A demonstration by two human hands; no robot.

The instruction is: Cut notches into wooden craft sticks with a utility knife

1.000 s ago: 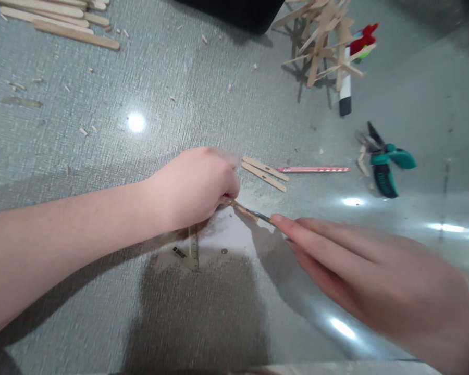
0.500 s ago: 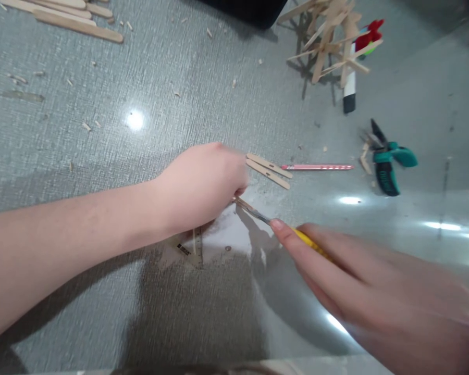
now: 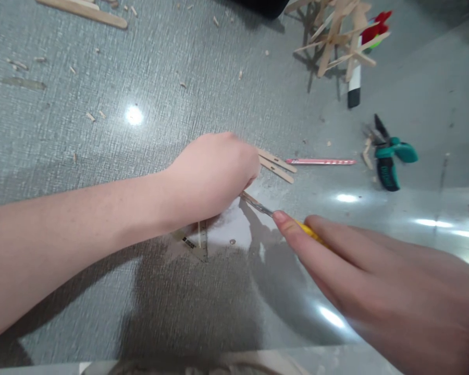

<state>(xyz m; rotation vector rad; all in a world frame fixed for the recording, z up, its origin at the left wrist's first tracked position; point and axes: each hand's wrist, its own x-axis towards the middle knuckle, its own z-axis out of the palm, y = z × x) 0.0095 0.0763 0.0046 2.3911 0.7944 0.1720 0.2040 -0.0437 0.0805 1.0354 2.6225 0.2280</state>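
My left hand (image 3: 219,174) is closed, its fingers curled out of sight over a wooden stick (image 3: 247,197) whose end pokes out below the knuckles. A yellow craft knife (image 3: 312,233) is gripped in my right hand (image 3: 347,265), thumb along its top, the metal blade lying at the stick's end. Beneath them is a white paper (image 3: 229,226), with a clear ruler (image 3: 203,250) partly hidden by my left hand. Two slotted craft sticks (image 3: 277,172) lie just beyond my left knuckles, beside a pink pencil (image 3: 322,162).
Green-handled pliers (image 3: 389,153) lie at the right. At the top right stands a craft-stick structure (image 3: 336,39) by a white marker (image 3: 354,86) and a red item (image 3: 376,28). A black object (image 3: 263,6) is at the top edge, more sticks (image 3: 89,13) at top left.
Both hands stay on the stick and knife. My left hand sits slightly further right and up in the view, and the surroundings have shifted a little as the camera moved.
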